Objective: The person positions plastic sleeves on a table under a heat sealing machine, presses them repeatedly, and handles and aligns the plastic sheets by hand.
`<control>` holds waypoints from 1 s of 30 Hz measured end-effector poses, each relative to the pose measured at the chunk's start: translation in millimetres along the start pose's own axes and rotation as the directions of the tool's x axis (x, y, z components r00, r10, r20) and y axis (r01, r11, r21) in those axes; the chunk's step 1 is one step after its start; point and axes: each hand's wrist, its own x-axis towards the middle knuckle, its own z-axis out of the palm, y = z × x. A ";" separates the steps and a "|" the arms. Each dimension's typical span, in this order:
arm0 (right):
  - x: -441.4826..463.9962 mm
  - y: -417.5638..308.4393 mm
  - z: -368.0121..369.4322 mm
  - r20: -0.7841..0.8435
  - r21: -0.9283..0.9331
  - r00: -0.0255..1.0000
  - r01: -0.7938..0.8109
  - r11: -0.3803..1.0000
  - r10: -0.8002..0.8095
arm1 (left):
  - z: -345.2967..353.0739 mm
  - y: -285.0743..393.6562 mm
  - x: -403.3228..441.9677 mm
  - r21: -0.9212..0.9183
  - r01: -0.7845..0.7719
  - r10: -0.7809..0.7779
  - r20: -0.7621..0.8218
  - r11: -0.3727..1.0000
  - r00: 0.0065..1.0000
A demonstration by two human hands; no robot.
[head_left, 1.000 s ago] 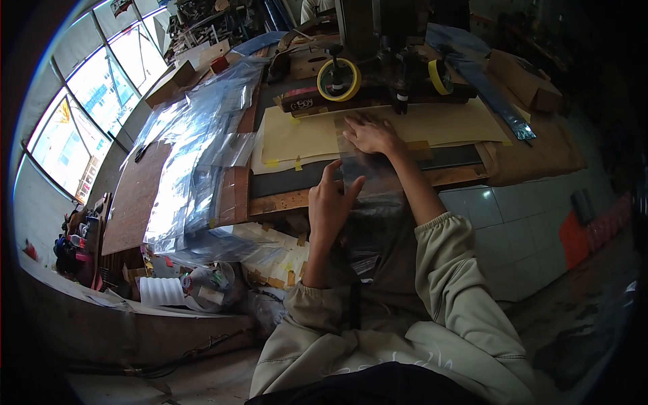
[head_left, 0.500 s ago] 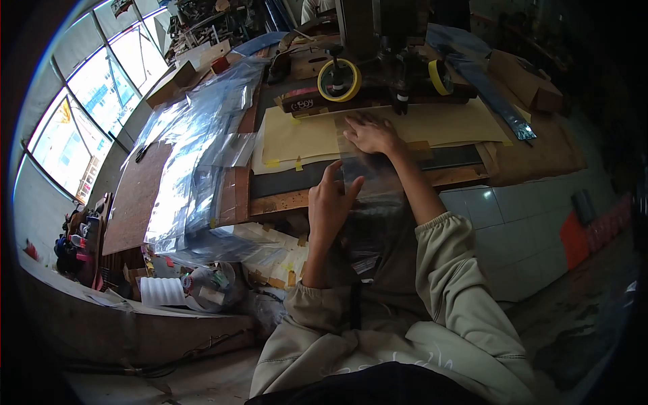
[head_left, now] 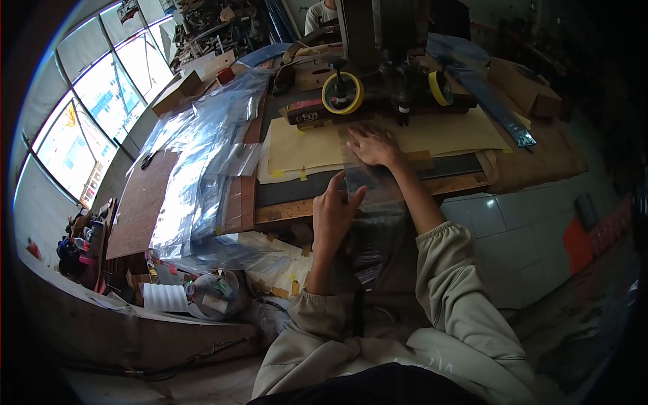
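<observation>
My right hand (head_left: pixel 375 146) lies flat with its fingers spread on a clear plastic sheet (head_left: pixel 378 192), over tan card (head_left: pixel 304 147) on the bench. The sheet hangs over the bench's front edge towards my lap. Beside its left edge is my left hand (head_left: pixel 332 212), thumb and index finger apart; whether it touches the plastic I cannot tell. Bits of yellow tape (head_left: pixel 303 175) mark the card's near edge. Just behind the card stands a machine with a dark bar (head_left: pixel 310 115) and two yellow rings (head_left: pixel 360 101).
Shiny clear plastic sheets (head_left: pixel 189 182) lie in a pile on the left. A long plastic strip (head_left: pixel 499 111) and a cardboard box (head_left: pixel 523 88) are at the back right. The bench's wooden edge (head_left: pixel 290 212) faces me. A person (head_left: pixel 320 17) sits in the background.
The view has shifted slightly, so the bench appears a little lower and to the right. My right hand stays flat on the plastic, and my left hand keeps nearly the same pose.
</observation>
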 end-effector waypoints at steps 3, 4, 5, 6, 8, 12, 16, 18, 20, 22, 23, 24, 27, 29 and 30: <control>-4.0 4.4 7.1 -0.100 0.066 0.995 0.032 0.997 -0.026 | 0.4 -2.0 -1.4 -0.012 -0.012 0.012 0.004 1.000 1.000; -3.9 6.8 7.8 -0.140 0.116 0.990 0.043 0.992 -0.027 | -0.1 -2.0 0.6 -0.018 -0.021 0.021 0.003 1.000 1.000; -5.4 7.3 8.5 -0.179 0.166 0.983 0.058 0.984 -0.028 | -2.3 1.2 0.6 0.087 -0.015 0.015 0.008 0.996 1.000; -17.9 0.9 -1.4 -0.201 0.165 0.979 0.061 0.984 -0.027 | -4.8 7.4 -0.3 0.190 -0.006 0.005 0.009 0.982 1.000; -59.1 -10.4 -16.0 -0.227 0.161 0.974 0.060 0.985 -0.022 | -11.4 18.0 -0.9 0.370 -0.065 0.090 -0.052 0.927 0.995; -111.6 -27.9 -3.6 -0.353 0.078 0.935 0.018 0.997 0.011 | -15.5 23.2 20.9 0.313 -0.128 0.152 -0.053 0.941 0.987; -115.3 -27.4 15.0 -0.524 0.009 0.851 0.021 1.000 -0.013 | 27.2 13.7 29.1 0.111 -0.179 0.184 -0.039 0.978 0.982; -118.3 -25.6 16.3 -0.553 -0.008 0.833 0.016 1.000 -0.018 | 36.0 16.3 26.6 0.171 -0.197 0.204 -0.025 0.965 0.979; -117.8 -26.2 14.9 -0.557 0.036 0.831 0.025 0.999 0.000 | 35.1 16.7 26.2 0.142 -0.181 0.184 -0.006 0.973 0.983; -116.2 -25.6 17.0 -0.562 0.018 0.827 0.013 1.000 0.000 | 32.8 16.9 24.2 0.134 -0.171 0.173 -0.005 0.976 0.985; -116.1 -24.6 18.0 -0.565 0.005 0.825 0.006 1.000 -0.002 | 32.9 17.3 23.2 0.138 -0.170 0.173 -0.012 0.976 0.985; -115.9 -23.6 18.4 -0.564 -0.004 0.826 0.007 1.000 -0.008 | 33.6 17.8 23.3 0.139 -0.170 0.174 -0.020 0.976 0.984; -116.0 -22.7 18.2 -0.560 -0.012 0.828 0.013 1.000 -0.017 | 35.2 17.4 23.6 0.161 -0.161 0.168 -0.032 0.974 0.985; -117.1 -23.6 16.5 -0.557 0.006 0.831 0.018 1.000 -0.012 | 37.0 14.8 23.9 0.164 -0.168 0.177 -0.042 0.972 0.983; -117.2 -23.7 16.6 -0.557 0.005 0.830 0.017 1.000 -0.011 | 37.7 14.0 23.8 0.165 -0.171 0.181 -0.046 0.971 0.982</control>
